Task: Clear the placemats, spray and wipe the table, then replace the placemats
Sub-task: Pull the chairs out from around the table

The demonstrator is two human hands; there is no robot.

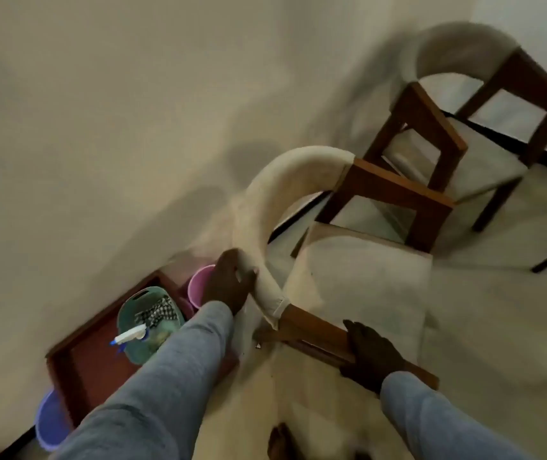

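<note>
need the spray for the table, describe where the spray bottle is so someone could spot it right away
Start at the near chair that both hands grip, and look to its left at the dark red wooden tray by the wall. A green basket sits in it, and the spray bottle lies across the basket's rim. It is the only white thing there, with a blue nozzle, beside a checked cloth.

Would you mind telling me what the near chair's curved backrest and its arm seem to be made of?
Backrest: looks like cream fabric over padding, matte, soft and rounded, with a seam at its end. Arm: apparently brown wood, smooth with a slight sheen and square edges; blur hides any grain.
</note>
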